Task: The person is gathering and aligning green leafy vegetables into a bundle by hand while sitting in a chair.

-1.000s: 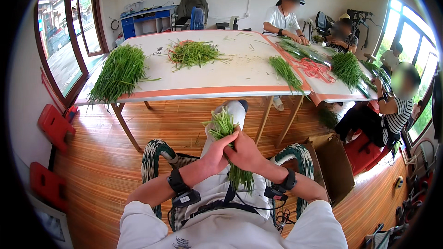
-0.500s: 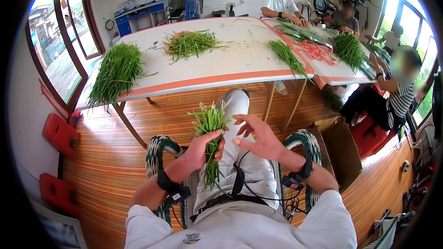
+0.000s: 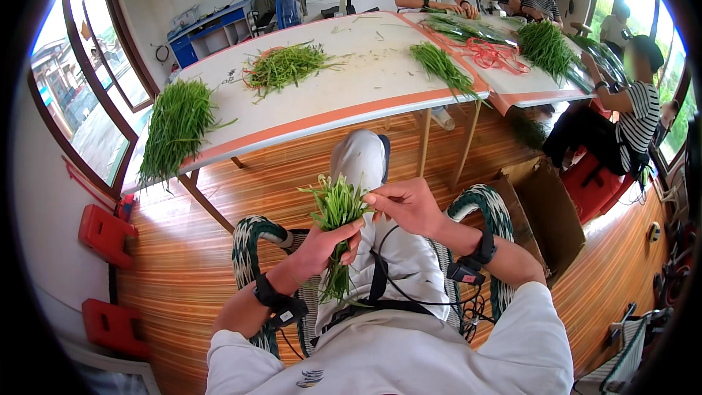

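Returned bare right hand [image 3: 411,206], pinching (cannot tell what), to two o'clock on slender-leaved green bunch [image 3: 338,201]. Working two-handed again, clasping with bare left hand [image 3: 323,246].

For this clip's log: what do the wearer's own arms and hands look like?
Short white fabric sleeves; left hand and right hand ungloved. Each wrist has a black band with a small black box-shaped device; thin black cables hang nearby.

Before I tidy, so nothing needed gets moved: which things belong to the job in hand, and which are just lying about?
In use:
green-stalk bunch, left hand gripping, right hand at its far end
likely the large stalk pile

Seemingly lying about:
red stools
cardboard box
blue desk
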Demonstrator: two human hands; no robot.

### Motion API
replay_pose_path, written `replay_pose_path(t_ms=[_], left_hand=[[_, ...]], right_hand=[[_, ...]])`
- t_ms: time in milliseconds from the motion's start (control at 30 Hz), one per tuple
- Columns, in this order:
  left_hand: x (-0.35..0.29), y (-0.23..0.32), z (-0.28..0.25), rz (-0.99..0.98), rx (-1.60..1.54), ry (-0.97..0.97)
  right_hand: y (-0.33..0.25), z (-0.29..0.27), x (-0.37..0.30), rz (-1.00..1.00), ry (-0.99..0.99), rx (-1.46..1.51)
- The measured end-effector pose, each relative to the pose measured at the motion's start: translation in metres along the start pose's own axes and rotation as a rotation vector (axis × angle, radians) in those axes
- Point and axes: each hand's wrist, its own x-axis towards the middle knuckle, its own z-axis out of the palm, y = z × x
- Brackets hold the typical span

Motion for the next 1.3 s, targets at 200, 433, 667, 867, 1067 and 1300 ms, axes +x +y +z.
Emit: replay_pose_path(t_ms=[200,433,667,867,1067,1300], left_hand=[[0.006,0.002,-0.009,0.018,-0.125,0.159],[0.019,0.008,-0.038,0.102,-0.109,0.316],[0.01,0.019,-0.031,0.147,0.203,0.127],[-0.003,0.013,-0.002,0.087,0.302,0.098],[-0.003,0.011,0.006,0.072,0.35,0.09],[0.001,0.004,0.006,0.127,0.407,0.126]], right_hand=[[0.009,-0.014,0.009,-0.018,0.029,0.258],[-0.006,-0.048,0.007,-0.075,-0.153,0.856],[-0.032,-0.035,-0.002,0.098,-0.144,0.381],[-0.012,-0.014,-0.003,0.07,-0.09,0.353],[-0.001,-0.016,0.0,0.085,-0.001,0.275],[0.015,-0.016,0.008,0.041,0.056,0.257]])
